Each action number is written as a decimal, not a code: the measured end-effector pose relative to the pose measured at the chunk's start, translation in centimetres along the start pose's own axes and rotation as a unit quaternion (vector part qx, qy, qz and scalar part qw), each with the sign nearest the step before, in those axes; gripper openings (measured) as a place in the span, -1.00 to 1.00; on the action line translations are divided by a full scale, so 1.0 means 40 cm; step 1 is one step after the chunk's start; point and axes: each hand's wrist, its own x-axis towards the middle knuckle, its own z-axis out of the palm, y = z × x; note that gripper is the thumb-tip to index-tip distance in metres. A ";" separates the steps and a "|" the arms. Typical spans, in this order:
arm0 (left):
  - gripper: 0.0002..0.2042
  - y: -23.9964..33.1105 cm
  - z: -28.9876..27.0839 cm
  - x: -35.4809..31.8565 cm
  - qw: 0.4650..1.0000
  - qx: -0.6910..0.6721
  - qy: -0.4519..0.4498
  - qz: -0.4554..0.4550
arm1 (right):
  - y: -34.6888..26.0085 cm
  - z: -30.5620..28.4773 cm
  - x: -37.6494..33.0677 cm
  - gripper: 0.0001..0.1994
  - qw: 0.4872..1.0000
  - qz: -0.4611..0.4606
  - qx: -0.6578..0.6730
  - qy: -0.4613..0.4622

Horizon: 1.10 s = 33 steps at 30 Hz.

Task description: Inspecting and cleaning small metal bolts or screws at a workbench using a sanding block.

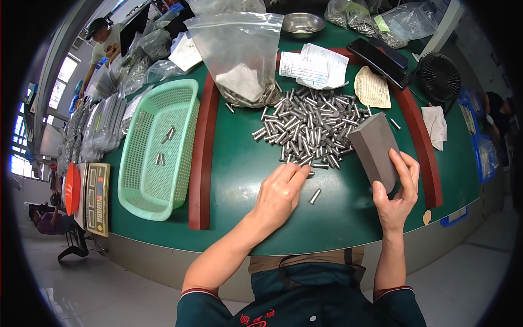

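A heap of short metal pins (310, 128) with rounded heads lies in the middle of the green table. My left hand (283, 191) is closed at the heap's near edge. Its fingers curl down over a metal pin (311, 174) whose end shows beside the fingertips. One loose pin (315, 196) lies nearer to me, right of that hand. A smooth grey-brown block (375, 152) stands tilted at the heap's right side. Wrapped round its right edge and near end is my right hand (400, 191), thumb on the near side.
Left of a red rail (201, 163) sits a green mesh basket (185, 141) with several pins inside. A second red rail (419, 141) bounds the right. Behind the heap are a clear plastic bag (239, 54), papers (313, 65), a phone (378, 61) and a metal bowl (303, 34). A scale (98, 199) stands far left.
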 end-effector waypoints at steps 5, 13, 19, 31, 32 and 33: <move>-0.80 0.020 -0.021 -0.001 0.957 -0.242 0.011 -0.158 | 0.000 -0.001 0.003 -0.43 0.999 -0.012 0.029 -0.015; -0.74 -0.034 -0.064 0.004 0.662 -0.645 0.001 -0.382 | 0.003 -0.012 -0.019 -0.42 0.898 0.179 0.359 -0.182; -0.70 -0.047 -0.066 0.008 0.615 -0.680 -0.040 -0.398 | -0.002 -0.002 -0.018 -0.40 0.899 0.190 0.353 -0.175; -0.73 -0.044 -0.079 0.015 0.587 -0.709 -0.051 -0.387 | 0.005 -0.003 -0.024 -0.40 0.930 0.160 0.309 -0.115; -0.75 -0.042 -0.081 0.015 0.582 -0.712 -0.047 -0.390 | 0.004 -0.005 -0.023 -0.40 0.932 0.162 0.305 -0.110; -0.78 -0.041 -0.083 0.015 0.577 -0.715 -0.043 -0.393 | 0.004 -0.005 -0.023 -0.40 0.934 0.163 0.301 -0.105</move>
